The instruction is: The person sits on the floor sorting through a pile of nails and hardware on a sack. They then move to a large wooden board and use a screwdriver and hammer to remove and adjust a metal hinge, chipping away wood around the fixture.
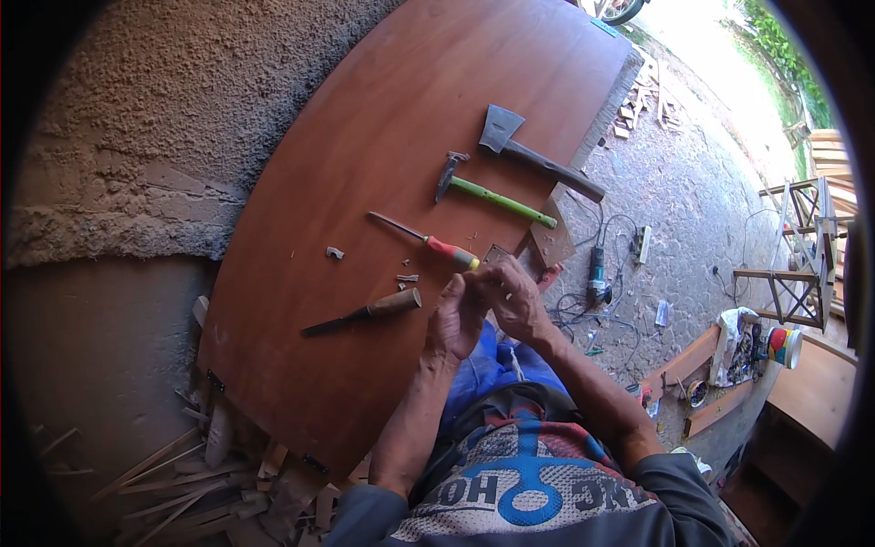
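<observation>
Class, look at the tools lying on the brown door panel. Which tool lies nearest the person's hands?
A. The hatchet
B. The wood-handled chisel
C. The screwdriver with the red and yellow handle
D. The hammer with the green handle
C: the screwdriver ends with its handle right beside the left hand and right hand, closer than the chisel, hammer or hatchet.

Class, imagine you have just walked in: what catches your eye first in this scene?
A big reddish-brown wooden door panel fills the middle. Along its right side lie a hatchet, a green-handled hammer, a red-handled screwdriver and a chisel. At its near edge, the left hand and right hand meet.
</observation>
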The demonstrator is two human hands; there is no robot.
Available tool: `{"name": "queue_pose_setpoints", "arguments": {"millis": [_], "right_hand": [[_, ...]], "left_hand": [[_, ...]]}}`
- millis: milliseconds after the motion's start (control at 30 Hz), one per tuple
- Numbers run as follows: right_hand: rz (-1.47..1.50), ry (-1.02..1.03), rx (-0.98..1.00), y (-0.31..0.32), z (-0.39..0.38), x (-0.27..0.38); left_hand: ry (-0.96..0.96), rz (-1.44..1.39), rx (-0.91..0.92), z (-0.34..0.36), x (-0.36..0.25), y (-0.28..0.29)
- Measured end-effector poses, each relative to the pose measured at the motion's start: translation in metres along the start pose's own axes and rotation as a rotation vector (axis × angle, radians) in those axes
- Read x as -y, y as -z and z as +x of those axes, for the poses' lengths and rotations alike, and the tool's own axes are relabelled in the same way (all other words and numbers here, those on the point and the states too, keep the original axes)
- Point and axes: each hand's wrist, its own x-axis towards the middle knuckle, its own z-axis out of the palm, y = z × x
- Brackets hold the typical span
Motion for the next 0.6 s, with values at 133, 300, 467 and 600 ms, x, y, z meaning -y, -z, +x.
{"name": "queue_pose_setpoints", "arguments": {"millis": [133, 300, 467, 600], "right_hand": [[-0.134, -0.013, 0.103, 0.008, -0.003, 0.018], [-0.186, 0.022, 0.155, -0.003, -0.017, 0.012], [-0.205, -0.059, 0.137, 0.007, -0.003, 0.014], [-0.237, -0.035, 0.227, 0.008, 0.006, 0.018]], "left_hand": [[-0.039, -0.149, 0.101, 0.0, -0.01, -0.013], [-0.064, -0.197, 0.108, -0.002, -0.01, -0.029], [-0.06, -0.169, 0.132, -0.002, -0.009, -0.023], [-0.054, -0.133, 0.145, -0.001, -0.005, -0.009]]}}
